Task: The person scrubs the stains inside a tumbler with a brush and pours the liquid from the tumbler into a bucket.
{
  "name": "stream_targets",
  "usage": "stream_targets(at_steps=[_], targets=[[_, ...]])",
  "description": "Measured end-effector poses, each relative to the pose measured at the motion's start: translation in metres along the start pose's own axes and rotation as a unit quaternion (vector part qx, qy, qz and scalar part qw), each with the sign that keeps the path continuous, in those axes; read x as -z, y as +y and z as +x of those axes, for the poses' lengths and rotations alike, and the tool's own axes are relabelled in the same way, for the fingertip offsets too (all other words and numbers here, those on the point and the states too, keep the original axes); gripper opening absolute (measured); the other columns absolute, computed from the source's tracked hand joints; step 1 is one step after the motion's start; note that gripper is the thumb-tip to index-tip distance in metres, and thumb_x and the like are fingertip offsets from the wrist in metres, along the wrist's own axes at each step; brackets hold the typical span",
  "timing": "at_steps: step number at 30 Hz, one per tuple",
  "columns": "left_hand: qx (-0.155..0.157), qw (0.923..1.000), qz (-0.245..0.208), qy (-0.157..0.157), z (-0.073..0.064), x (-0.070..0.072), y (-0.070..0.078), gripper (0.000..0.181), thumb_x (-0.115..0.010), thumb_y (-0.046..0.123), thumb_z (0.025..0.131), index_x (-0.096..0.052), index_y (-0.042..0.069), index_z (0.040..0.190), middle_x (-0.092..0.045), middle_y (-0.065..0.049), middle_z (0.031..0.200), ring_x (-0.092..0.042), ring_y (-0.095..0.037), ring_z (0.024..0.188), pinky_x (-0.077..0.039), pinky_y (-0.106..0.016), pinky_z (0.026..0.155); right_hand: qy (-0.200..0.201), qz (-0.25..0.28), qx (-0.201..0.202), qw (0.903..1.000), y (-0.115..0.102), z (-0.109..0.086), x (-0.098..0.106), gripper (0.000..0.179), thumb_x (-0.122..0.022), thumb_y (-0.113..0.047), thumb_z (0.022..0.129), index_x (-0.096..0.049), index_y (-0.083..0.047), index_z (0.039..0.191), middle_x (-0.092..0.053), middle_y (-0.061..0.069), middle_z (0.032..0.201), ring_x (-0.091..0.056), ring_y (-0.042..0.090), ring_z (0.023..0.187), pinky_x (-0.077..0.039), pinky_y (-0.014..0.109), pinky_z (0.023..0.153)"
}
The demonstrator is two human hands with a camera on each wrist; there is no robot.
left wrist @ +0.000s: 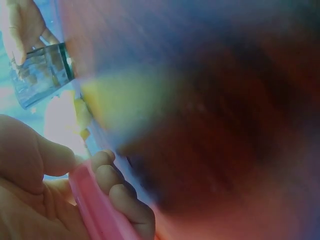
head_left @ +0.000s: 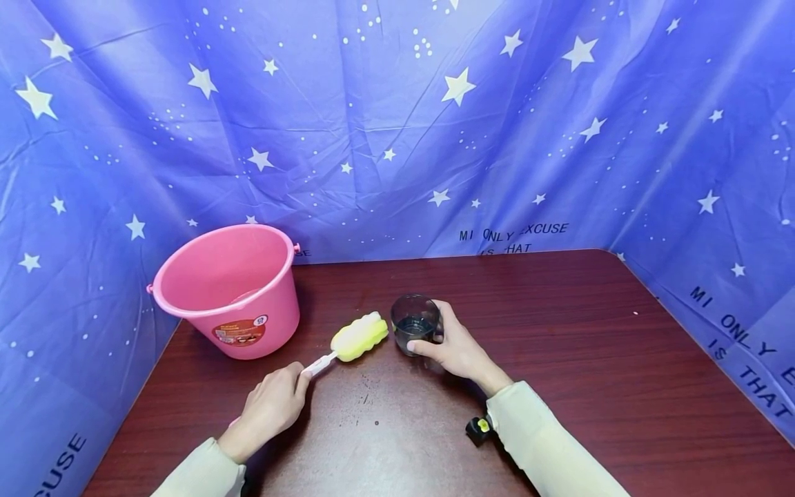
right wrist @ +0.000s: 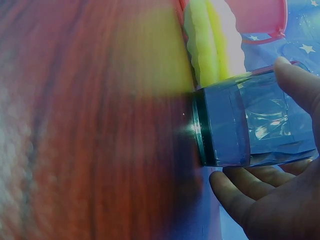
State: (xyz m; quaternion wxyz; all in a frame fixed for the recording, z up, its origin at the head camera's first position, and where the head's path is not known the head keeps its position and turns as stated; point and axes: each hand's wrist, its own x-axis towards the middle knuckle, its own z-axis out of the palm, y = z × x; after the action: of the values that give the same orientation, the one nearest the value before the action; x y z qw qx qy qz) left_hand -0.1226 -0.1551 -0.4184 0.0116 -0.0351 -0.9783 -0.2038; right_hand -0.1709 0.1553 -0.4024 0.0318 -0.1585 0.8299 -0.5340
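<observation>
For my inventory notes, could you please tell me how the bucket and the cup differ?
The bucket is opaque pink, while the cup is tinted and see-through. The bucket is larger than the cup. The right hand holds the cup, while no hand touches the bucket. Both have open tops.

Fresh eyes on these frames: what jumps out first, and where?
Probably the bright blue star-printed cloth behind the table, then the big pink bucket at the table's back left. Next, near the middle, the yellow-and-white sponge brush in the left hand, its head pointing toward the dark see-through cup that the right hand grips.
</observation>
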Motion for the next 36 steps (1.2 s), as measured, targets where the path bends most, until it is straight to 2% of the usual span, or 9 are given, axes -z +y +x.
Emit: stream_targets(at_steps=[2,3,9,11,14,26,36], targets=[[0.0,1.0,-0.001,0.0,0.0,-0.001,0.0,0.025,-0.054,0.024,0.095,-0.05,0.016,0.073,-0.05,-0.003,0.064,-0.057,-0.027,0.063,-0.039,-0.043,0.05,-0.003,0.0,0.0,1.0,-0.009,-0.003,0.001,0.073,-0.073,-0.011,0.083,-0.028,0.0,0.139,-0.048,0.028,0.132,-0.054,0.041,0.114,-0.048,0.045,0.088],[0.0,1.0,-0.002,0.0,0.0,-0.001,-0.001,0.024,-0.055,0.024,0.095,-0.05,0.016,0.074,-0.05,-0.003,0.065,-0.057,-0.027,0.063,-0.039,-0.043,0.05,-0.002,0.001,-0.002,1.0,-0.006,-0.002,0.001,0.074,-0.074,-0.011,0.083,-0.028,0.0,0.14,-0.047,0.028,0.133,-0.054,0.041,0.114,-0.048,0.046,0.088],[0.004,0.9998,-0.018,0.0,0.0,-0.001,-0.002,0.008,-0.057,0.021,0.094,-0.056,0.016,0.088,-0.056,-0.003,0.07,-0.058,-0.026,0.065,-0.041,-0.043,0.052,0.011,-0.003,0.002,0.9999,0.027,0.009,-0.004,0.077,-0.077,-0.02,0.081,-0.029,-0.01,0.141,-0.05,0.021,0.133,-0.056,0.035,0.113,-0.048,0.045,0.086],[0.002,0.9997,-0.023,0.002,-0.001,0.0,-0.003,0.005,-0.058,0.02,0.093,-0.056,0.016,0.091,-0.055,-0.003,0.069,-0.057,-0.025,0.064,-0.041,-0.042,0.052,0.013,-0.007,0.004,0.9999,0.032,0.01,-0.004,0.077,-0.077,-0.025,0.081,-0.03,-0.013,0.141,-0.051,0.017,0.132,-0.057,0.032,0.113,-0.048,0.044,0.088],[-0.003,0.9997,-0.025,0.006,-0.001,0.002,-0.003,0.005,-0.06,0.017,0.092,-0.056,0.015,0.09,-0.054,-0.002,0.067,-0.054,-0.024,0.061,-0.04,-0.041,0.052,0.015,-0.013,0.007,0.9998,0.034,0.01,-0.004,0.077,-0.078,-0.029,0.08,-0.031,-0.015,0.14,-0.051,0.014,0.132,-0.057,0.03,0.113,-0.047,0.045,0.091],[-0.034,0.9988,-0.011,0.032,0.001,0.0,-0.003,0.005,-0.064,0.012,0.088,-0.061,0.012,0.084,-0.058,-0.004,0.075,-0.059,-0.029,0.074,-0.045,-0.047,0.063,0.018,-0.02,0.001,0.9996,0.032,0.01,-0.004,0.079,-0.078,-0.031,0.079,-0.031,-0.016,0.14,-0.051,0.012,0.133,-0.057,0.027,0.112,-0.046,0.044,0.092],[-0.034,0.9987,-0.022,0.032,0.002,0.002,-0.002,0.012,-0.07,0.007,0.082,-0.062,0.017,0.081,-0.058,0.0,0.072,-0.057,-0.023,0.068,-0.043,-0.041,0.059,0.018,-0.019,0.001,0.9997,0.031,0.01,-0.004,0.078,-0.078,-0.031,0.079,-0.031,-0.016,0.14,-0.051,0.012,0.133,-0.057,0.028,0.113,-0.047,0.044,0.092]])
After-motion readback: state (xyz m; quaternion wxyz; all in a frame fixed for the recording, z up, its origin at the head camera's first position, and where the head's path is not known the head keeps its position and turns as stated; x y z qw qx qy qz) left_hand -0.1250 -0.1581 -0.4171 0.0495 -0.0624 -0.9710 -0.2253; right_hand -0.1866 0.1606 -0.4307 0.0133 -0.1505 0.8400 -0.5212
